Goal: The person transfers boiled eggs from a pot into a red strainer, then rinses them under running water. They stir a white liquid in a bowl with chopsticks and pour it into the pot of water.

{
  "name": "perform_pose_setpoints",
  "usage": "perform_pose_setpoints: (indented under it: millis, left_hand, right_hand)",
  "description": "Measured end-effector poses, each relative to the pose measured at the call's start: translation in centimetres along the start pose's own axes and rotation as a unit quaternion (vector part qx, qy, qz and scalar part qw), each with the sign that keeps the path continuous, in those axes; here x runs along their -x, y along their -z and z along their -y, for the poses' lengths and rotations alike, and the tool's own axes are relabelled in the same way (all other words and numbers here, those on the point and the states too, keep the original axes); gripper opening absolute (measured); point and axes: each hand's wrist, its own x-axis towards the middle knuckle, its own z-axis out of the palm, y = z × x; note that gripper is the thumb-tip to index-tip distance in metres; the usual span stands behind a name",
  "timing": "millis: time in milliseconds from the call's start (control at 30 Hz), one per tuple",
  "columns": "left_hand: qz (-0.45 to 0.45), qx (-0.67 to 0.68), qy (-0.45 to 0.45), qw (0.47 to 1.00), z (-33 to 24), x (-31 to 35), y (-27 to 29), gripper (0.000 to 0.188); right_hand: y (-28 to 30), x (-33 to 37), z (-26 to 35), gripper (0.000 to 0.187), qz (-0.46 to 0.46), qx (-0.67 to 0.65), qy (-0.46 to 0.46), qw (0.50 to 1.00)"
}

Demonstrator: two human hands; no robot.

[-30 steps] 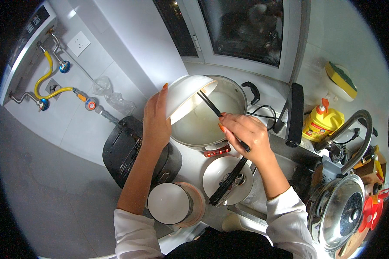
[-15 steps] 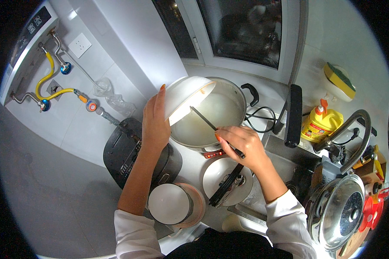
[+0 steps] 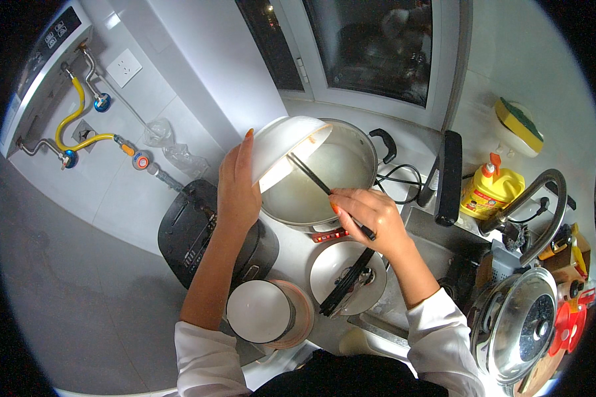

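Note:
My left hand (image 3: pixel 237 185) grips a white bowl (image 3: pixel 281 142) by its side. The bowl is tipped steeply over a wide steel pot (image 3: pixel 341 218), its opening toward the right. Cloudy pale liquid (image 3: pixel 334 165) lies in the pot. Dark chopsticks (image 3: pixel 314 176) are held in my right hand (image 3: pixel 371 215), their tips at the inside of the bowl. Most of the bowl's inside is hidden from this view. Below my right hand stands a white bowl (image 3: pixel 321 271) with a bundle of black chopsticks (image 3: pixel 346 281) and some metal spoons lying in it.
Stacked bowls (image 3: pixel 258 311) stand at the near left, beside a black appliance (image 3: pixel 185 231). To the right are the sink (image 3: pixel 437 248), a curved faucet (image 3: pixel 559 198), a yellow pump bottle (image 3: pixel 493 192) and a glass-and-steel pot lid (image 3: pixel 526 324). A black cord (image 3: pixel 410 198) lies behind the pot.
The chopstick tips have shifted slightly up and left against the bowl's inside, and two sticks now show apart. The bowl and my left hand have barely moved.

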Motion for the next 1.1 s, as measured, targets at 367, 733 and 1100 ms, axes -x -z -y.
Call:
perform_pose_setpoints:
  millis: [367, 733, 1100]
  left_hand:
    - [-0.019, 0.002, -0.018, 1.0, 0.1, 0.0, -0.3, 0.068]
    - [-0.043, 0.003, -0.017, 0.999, -0.9, -0.5, -0.7, 0.07]
    - [-0.027, -0.006, 0.015, 0.999, -0.3, -0.1, -0.5, 0.073]
  right_hand:
    - [-0.2, 0.5, 2.4, 0.017, -0.007, -0.036, -0.027, 0.999]
    - [-2.1, 0.8, 3.9, 0.015, -0.027, -0.038, -0.102, 0.994]
    - [-1.7, 0.4, 4.1, 0.016, -0.055, -0.03, -0.105, 0.993]
